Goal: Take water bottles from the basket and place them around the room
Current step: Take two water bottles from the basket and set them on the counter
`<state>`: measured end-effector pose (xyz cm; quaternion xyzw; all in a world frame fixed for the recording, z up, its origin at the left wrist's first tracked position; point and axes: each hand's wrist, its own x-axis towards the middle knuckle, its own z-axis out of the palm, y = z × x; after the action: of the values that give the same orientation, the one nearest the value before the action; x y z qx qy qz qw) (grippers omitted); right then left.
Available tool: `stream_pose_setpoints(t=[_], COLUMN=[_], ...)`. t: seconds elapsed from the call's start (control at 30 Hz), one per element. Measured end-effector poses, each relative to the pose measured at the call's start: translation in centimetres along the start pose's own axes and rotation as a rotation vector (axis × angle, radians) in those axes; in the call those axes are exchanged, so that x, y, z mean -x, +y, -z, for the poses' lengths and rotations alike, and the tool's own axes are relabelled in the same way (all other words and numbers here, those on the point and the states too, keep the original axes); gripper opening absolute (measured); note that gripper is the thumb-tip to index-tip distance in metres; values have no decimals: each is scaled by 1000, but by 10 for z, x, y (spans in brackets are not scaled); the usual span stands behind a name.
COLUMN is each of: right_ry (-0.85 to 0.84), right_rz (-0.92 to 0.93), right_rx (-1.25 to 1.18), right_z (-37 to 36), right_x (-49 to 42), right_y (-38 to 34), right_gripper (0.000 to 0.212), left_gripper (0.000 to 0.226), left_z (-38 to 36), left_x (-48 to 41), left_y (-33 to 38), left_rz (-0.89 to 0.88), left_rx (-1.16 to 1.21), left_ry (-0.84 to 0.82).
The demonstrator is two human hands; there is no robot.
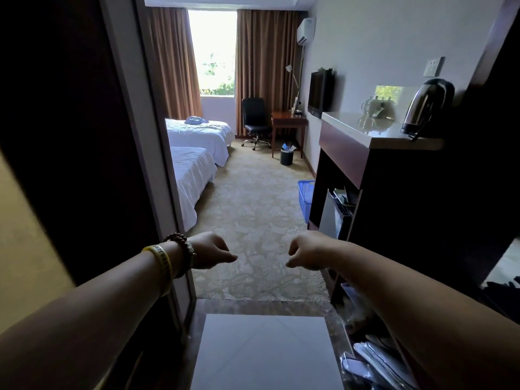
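Well ahead, blue basket (305,198) on the carpet (253,209), half hidden behind the dark cabinet (399,192). Nearer, left hand (213,250) and right hand (305,250) stretched forward, apart, each grip loosely curled and holding nothing. Kettle (427,108) up on the surface (349,123).

Near bed (191,178) and far bed (202,133) sat left. Cabinet (346,153) stood near right, kettle (427,108) on top. Basket (305,198) was on the floor just beyond it. Desk (288,122) was far right, chair (254,119) left of it, bin (287,156) in front.
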<state>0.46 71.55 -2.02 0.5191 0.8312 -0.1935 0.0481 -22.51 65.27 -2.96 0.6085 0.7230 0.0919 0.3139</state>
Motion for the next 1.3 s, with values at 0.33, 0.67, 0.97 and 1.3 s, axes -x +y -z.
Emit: stream_pose_setpoints(t=[0.33,0.67,0.97,1.3], right_ry=[21,2,-32,-48], right_rz=[-32,-33,-39,-5], right_rx=[-34,-49,-36,1], right_z=[39,58,81,142], right_x=[-144,-243,-324,-451], right_y=[-29,-33,-4,46], right_gripper=[34,32,35,35], left_gripper=[33,36,39,36], left_z=[86,124,146,192], left_x=[-126,-215,-298,-420], left_y=[-33,-55,-41,1], left_rz=[-6,-5,7,21], left_rx=[29,9,-3,-12], left_ry=[23,37,10,47])
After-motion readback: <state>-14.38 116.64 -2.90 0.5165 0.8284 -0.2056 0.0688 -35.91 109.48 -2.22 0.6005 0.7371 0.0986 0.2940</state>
